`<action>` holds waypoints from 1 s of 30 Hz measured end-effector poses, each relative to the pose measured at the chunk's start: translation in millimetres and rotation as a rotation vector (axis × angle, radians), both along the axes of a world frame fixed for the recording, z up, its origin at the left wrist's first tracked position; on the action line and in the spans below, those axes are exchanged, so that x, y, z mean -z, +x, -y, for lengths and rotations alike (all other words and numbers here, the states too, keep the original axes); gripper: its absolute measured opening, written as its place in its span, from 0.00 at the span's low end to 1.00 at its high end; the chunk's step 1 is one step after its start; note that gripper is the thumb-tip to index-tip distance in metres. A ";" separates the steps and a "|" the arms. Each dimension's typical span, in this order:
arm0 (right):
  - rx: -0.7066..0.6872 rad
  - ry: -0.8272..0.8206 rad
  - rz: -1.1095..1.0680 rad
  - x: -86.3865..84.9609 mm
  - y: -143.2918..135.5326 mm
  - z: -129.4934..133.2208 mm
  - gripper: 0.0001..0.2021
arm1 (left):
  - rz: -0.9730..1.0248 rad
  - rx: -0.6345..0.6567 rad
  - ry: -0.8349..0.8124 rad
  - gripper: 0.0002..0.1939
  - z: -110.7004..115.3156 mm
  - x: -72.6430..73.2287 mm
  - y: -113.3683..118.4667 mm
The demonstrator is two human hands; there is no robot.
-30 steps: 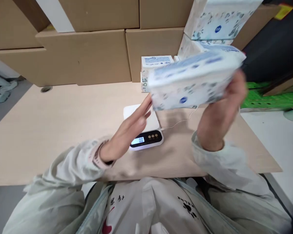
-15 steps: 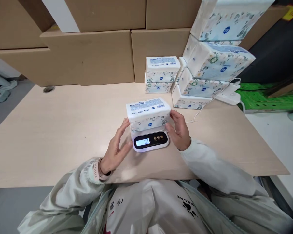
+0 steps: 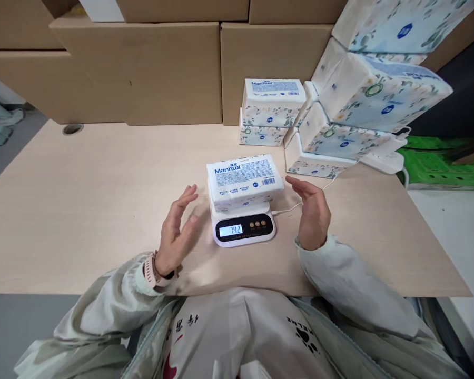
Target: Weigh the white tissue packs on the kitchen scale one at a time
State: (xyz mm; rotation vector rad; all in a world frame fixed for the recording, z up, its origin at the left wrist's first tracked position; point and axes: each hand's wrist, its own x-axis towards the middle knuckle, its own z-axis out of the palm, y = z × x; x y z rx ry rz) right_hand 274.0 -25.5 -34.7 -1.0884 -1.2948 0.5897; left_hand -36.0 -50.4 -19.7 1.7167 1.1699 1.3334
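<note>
A white pack of tissues (image 3: 245,181) with blue print reading Manhua rests on a small white digital scale (image 3: 245,243). The lit display (image 3: 230,230) appears to read 74.2. To the left of the pack, my left hand (image 3: 177,231) hovers with its fingers apart, touching nothing. On the other side, my right hand (image 3: 313,213) is off the pack too, its fingers stretched out and nothing in it. A white cable (image 3: 288,209) runs from the scale's right side, passing behind my right hand.
Two stacked tissue packs (image 3: 274,100) stand at the back. Beside them rises a taller pile of tissue packs (image 3: 379,95). Cardboard boxes (image 3: 174,73) line the table's rear edge. A white power strip (image 3: 383,160) and a green crate (image 3: 438,163) lie at the right.
Both hands have let go of the tissue pack and drawn apart sideways. The pack now rests on the scale, and its display has gone from 0.0 to about 74.2. The view has shifted slightly.
</note>
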 end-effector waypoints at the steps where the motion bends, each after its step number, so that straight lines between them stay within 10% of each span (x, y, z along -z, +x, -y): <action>1: 0.017 -0.004 -0.019 -1.3 -0.5 -0.1 0.20 | 0.014 -0.022 0.010 0.20 -0.4 -0.4 -0.4; 30: 0.061 -0.027 -0.020 -2.6 0.6 -1.9 0.23 | 0.054 -0.089 -0.005 0.23 2.6 -4.4 0.0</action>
